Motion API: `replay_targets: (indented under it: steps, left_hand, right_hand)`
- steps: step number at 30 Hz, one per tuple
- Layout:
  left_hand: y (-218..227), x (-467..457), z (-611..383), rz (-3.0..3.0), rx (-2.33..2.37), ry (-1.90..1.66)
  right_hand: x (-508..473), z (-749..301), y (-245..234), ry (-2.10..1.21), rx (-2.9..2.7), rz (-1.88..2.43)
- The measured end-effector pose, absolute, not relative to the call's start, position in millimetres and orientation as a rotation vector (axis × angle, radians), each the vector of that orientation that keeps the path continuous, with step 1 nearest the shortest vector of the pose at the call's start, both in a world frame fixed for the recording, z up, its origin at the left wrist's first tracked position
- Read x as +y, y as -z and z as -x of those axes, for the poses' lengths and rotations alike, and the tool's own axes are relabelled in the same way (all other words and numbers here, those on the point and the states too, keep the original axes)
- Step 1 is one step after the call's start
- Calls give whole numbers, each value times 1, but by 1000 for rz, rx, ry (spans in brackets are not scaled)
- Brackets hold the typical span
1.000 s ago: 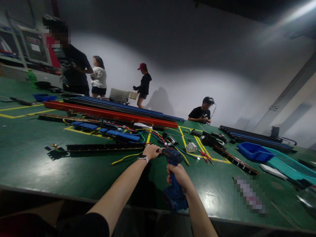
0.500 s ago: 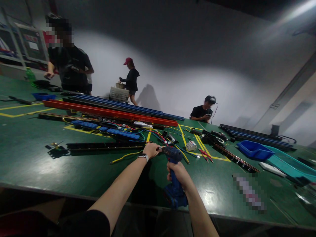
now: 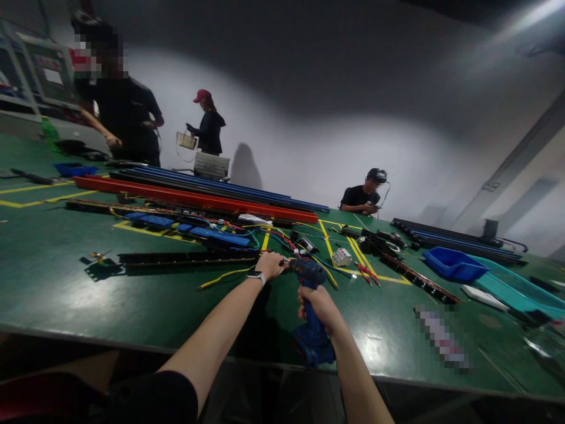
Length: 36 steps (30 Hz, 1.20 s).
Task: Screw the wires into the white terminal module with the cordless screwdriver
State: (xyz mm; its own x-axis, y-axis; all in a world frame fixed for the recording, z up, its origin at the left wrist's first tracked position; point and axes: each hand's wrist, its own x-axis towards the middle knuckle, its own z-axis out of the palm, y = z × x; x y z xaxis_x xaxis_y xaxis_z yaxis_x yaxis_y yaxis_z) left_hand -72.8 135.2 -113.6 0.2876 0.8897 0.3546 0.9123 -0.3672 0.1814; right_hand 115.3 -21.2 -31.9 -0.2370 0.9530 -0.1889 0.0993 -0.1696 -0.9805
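Note:
My right hand is wrapped round the handle of a blue cordless drill, whose nose points left. Just ahead of the drill's tip, my left hand is closed at the right end of a long black rail. What its fingers pinch is too small and too covered to make out. A yellow cable lies below the rail, left of my wrist. Beyond my hands lie tangled coloured wires and a strip of blue modules.
An orange channel and blue rails lie across the green table. To the right are a white breaker block, red-handled pliers, a blue bin and a teal basket. Several people are beyond the table.
Both hands and the drill hold nearly the same place. In the background, the person in the red cap has moved left, and the standing person's arm has shifted.

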Motion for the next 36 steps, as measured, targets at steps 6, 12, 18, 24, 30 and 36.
replay_targets:
  steps: [6, 12, 18, 24, 30, 36]
  left_hand:
    - [111, 134, 72, 2470, -1748, 600]
    - [112, 134, 71, 2474, -1753, 598]
    - [110, 132, 71, 2474, -1763, 595]
    - [110, 132, 71, 2485, -1759, 620]
    - [110, 133, 70, 2488, -1789, 618]
    - [112, 135, 71, 2480, -1757, 588]
  right_hand:
    - [-21, -116, 31, -1499, -1357, 1287]
    - [-20, -116, 32, -1488, -1386, 1264]
    - [-20, -117, 32, -1484, -1379, 1276]
    - [-21, -116, 31, -1477, -1389, 1274]
    - [-22, -115, 30, -1477, -1381, 1306]
    - [-22, -116, 29, -1486, -1380, 1289]
